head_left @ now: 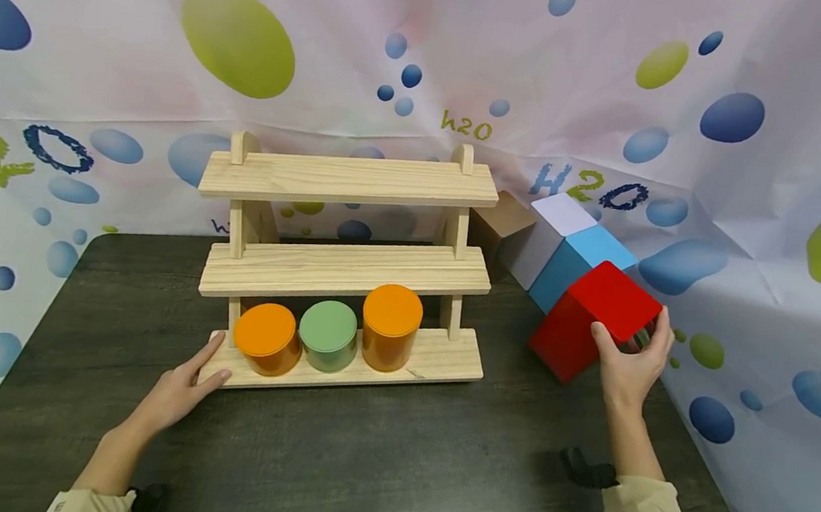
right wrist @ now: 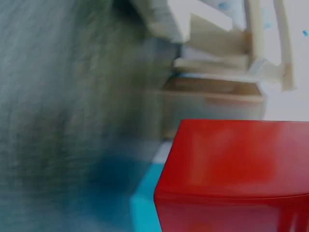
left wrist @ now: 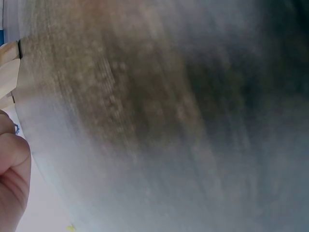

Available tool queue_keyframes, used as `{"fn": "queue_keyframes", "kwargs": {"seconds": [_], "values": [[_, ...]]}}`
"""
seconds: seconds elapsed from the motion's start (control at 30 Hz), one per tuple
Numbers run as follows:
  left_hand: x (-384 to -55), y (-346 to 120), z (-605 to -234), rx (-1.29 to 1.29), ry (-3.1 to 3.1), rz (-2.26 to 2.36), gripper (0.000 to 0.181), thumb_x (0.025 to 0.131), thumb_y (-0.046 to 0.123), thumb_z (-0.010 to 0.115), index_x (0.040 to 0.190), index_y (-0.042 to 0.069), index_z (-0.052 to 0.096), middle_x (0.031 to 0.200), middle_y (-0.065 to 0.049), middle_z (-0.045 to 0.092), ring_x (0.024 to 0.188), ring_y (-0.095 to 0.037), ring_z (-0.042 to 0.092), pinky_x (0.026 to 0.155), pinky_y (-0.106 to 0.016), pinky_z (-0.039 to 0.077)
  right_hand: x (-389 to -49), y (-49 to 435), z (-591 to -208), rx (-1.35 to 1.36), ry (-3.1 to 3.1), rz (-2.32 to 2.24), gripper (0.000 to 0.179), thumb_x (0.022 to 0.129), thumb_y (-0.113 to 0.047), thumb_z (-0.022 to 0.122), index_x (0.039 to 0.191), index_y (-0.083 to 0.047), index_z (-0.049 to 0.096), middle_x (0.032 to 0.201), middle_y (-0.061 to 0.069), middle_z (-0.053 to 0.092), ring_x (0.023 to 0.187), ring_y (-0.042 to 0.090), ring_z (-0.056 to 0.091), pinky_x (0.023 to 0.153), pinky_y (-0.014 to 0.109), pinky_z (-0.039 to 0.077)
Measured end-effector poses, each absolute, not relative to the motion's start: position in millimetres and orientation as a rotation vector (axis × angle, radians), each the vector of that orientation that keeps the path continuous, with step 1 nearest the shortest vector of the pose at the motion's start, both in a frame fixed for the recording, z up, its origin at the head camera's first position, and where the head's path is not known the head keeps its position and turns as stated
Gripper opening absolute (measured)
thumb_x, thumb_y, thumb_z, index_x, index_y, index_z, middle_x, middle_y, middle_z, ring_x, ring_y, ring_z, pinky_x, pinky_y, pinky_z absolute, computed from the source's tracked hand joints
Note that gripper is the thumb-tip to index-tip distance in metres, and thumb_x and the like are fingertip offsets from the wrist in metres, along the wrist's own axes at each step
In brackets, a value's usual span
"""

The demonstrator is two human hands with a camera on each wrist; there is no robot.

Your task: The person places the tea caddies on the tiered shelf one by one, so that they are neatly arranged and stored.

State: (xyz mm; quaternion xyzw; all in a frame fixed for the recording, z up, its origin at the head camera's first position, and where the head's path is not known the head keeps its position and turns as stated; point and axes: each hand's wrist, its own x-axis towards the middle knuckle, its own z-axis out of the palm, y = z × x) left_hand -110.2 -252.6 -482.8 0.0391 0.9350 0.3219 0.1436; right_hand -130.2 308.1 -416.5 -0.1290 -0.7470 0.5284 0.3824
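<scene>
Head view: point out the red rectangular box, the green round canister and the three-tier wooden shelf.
Red rectangular box (head_left: pixel 606 300), head view, on its upper face.
Green round canister (head_left: pixel 328 332), head view, on its flat top.
Three-tier wooden shelf (head_left: pixel 349 269), head view, on its middle tier.

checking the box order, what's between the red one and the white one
The blue box sits between the red box and the white box, seen in the head view.

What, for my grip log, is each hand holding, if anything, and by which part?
The right hand holds the red box by its near upper edge. The left hand touches the bottom shelf at its left end; whether it grips is unclear.
</scene>
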Motion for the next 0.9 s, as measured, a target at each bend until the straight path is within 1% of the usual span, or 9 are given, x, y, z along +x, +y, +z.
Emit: {"fn": "queue_keyframes", "kwargs": {"seconds": [0.1, 0.17, 0.33, 0.47, 0.6, 0.7, 0.77, 0.9], "values": [[-111, -252, -482, 0.117, 2.700, 0.927, 0.075, 0.093, 0.045, 0.046, 0.148, 0.011, 0.007, 0.141, -0.033, 0.021, 0.119, -0.054, 0.034, 0.088, -0.065, 0.034, -127, 301, -405, -0.206, -1.870, 1.352, 0.073, 0.074, -0.013, 0.070, 0.139, -0.014, 0.037, 0.123, -0.008, 0.044, 0.112, 0.013, 0.043, 0.078, 0.019, 0.041], [-111, -252, -482, 0.124, 2.706, 0.930, 0.075, 0.093, 0.044, 0.046, 0.147, 0.010, 0.008, 0.140, -0.033, 0.022, 0.119, -0.054, 0.034, 0.088, -0.065, 0.034, -126, 296, -397, -0.131, -1.840, 1.370, 0.072, 0.074, -0.012, 0.069, 0.138, -0.011, 0.038, 0.123, -0.007, 0.045, 0.111, 0.013, 0.044, 0.075, 0.017, 0.042], [-110, -253, -481, 0.127, 2.706, 0.927, 0.074, 0.093, 0.044, 0.046, 0.147, 0.010, 0.008, 0.140, -0.034, 0.022, 0.119, -0.054, 0.034, 0.088, -0.064, 0.034, -125, 280, -373, -0.018, -1.781, 1.443, 0.073, 0.073, -0.010, 0.068, 0.139, -0.006, 0.037, 0.122, -0.003, 0.046, 0.108, 0.014, 0.046, 0.075, 0.014, 0.045], [-110, -254, -480, 0.116, 2.700, 0.922, 0.075, 0.093, 0.045, 0.045, 0.148, 0.011, 0.006, 0.141, -0.033, 0.020, 0.120, -0.055, 0.032, 0.089, -0.065, 0.033, -127, 262, -355, 0.113, -1.682, 1.545, 0.076, 0.071, -0.010, 0.071, 0.138, -0.002, 0.036, 0.123, 0.002, 0.047, 0.108, 0.018, 0.046, 0.077, 0.015, 0.047], [-110, -254, -480, 0.109, 2.687, 0.920, 0.075, 0.094, 0.045, 0.045, 0.148, 0.011, 0.005, 0.141, -0.034, 0.019, 0.119, -0.055, 0.032, 0.088, -0.065, 0.033, -134, 245, -344, 0.257, -1.587, 1.623, 0.084, 0.068, -0.018, 0.078, 0.137, 0.002, 0.035, 0.123, 0.008, 0.049, 0.109, 0.023, 0.046, 0.080, 0.018, 0.049], [-111, -254, -480, 0.116, 2.685, 0.919, 0.075, 0.094, 0.045, 0.045, 0.147, 0.012, 0.004, 0.140, -0.035, 0.020, 0.119, -0.056, 0.033, 0.086, -0.065, 0.034, -141, 232, -340, 0.326, -1.565, 1.630, 0.092, 0.066, -0.029, 0.081, 0.137, 0.004, 0.032, 0.124, 0.009, 0.048, 0.112, 0.025, 0.044, 0.082, 0.021, 0.048], [-112, -253, -480, 0.117, 2.682, 0.919, 0.075, 0.094, 0.045, 0.045, 0.148, 0.012, 0.003, 0.140, -0.035, 0.020, 0.118, -0.056, 0.033, 0.086, -0.065, 0.034, -145, 223, -338, 0.364, -1.548, 1.647, 0.096, 0.065, -0.033, 0.081, 0.137, 0.005, 0.030, 0.126, 0.009, 0.047, 0.114, 0.026, 0.042, 0.083, 0.022, 0.048], [-110, -252, -480, 0.103, 2.668, 0.920, 0.076, 0.094, 0.046, 0.044, 0.148, 0.012, 0.004, 0.140, -0.035, 0.020, 0.119, -0.055, 0.033, 0.088, -0.065, 0.034, -152, 206, -338, 0.410, -1.527, 1.683, 0.098, 0.065, -0.036, 0.080, 0.137, 0.006, 0.027, 0.127, 0.009, 0.045, 0.116, 0.028, 0.040, 0.085, 0.026, 0.048]]}}
